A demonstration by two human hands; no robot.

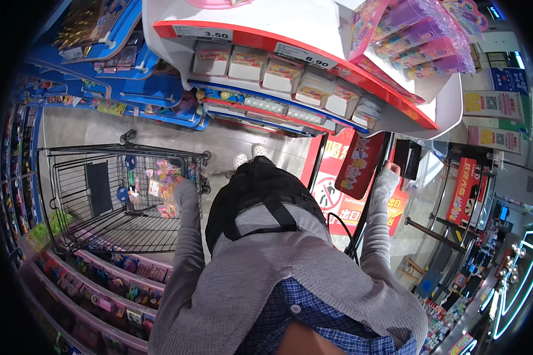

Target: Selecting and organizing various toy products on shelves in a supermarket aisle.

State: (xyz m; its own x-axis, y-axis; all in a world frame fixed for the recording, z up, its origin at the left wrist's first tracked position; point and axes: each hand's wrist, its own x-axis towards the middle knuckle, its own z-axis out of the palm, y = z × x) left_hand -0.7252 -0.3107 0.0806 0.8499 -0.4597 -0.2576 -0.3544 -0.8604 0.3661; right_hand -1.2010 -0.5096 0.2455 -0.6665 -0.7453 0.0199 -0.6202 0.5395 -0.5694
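I see left hand reaching into black wire shopping cart; fingers mostly hidden behind grey sleeve, closed on colourful small packets near cart's right rim; more packets lie just below hand inside cart; right hand raised at right, beside red hanging sign and dark flat device; cannot tell if it is spread or gripping; white shelf with red edge above, rows of small boxes under it; pink bins at lower left.
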